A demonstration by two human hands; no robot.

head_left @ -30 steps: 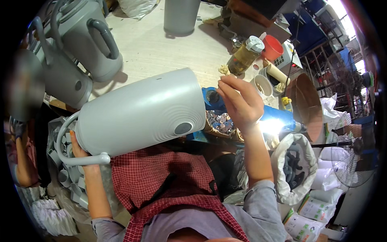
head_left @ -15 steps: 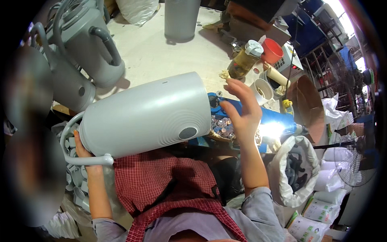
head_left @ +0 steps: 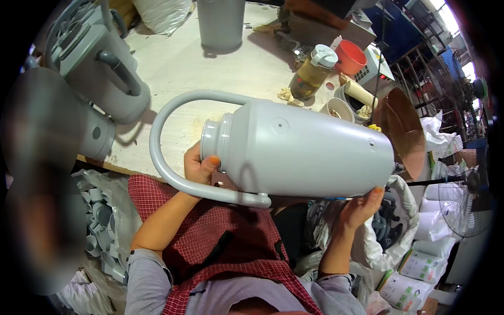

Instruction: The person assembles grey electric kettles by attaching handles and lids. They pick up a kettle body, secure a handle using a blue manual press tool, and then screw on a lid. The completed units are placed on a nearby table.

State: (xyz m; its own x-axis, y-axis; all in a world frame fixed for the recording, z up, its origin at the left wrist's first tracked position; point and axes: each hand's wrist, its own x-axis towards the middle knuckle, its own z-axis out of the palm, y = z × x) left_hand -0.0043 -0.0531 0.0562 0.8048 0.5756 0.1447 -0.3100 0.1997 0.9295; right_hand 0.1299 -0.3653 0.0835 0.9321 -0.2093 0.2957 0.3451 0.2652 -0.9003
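A light grey thermos jug shell [head_left: 315, 149] lies sideways across the front of me, its narrower neck toward the left and its wide base toward the right. From the neck end, a curved carrying handle [head_left: 159, 134] loops out to the left. My left hand [head_left: 202, 168] is closed on the collar of the neck, inside the loop of the handle, with the thumb on top. Under the base end, my right hand [head_left: 362, 210] grips the lower edge with its thumb up; its other fingers are hidden behind the shell. Two small holes show in the side facing up.
More grey jugs [head_left: 118, 86] stand at the left, and another grey cylinder [head_left: 221, 26] at the back. A lidded bottle [head_left: 313, 72], a red cup [head_left: 350, 56] and a white cup [head_left: 337, 109] stand behind the shell. Bags of grey caps [head_left: 100, 220] and dark handles [head_left: 388, 218] flank me.
The shell has shifted right and turned about its length, its handle swinging up. My left hand has moved onto the neck. My right hand, free before, now holds the base.
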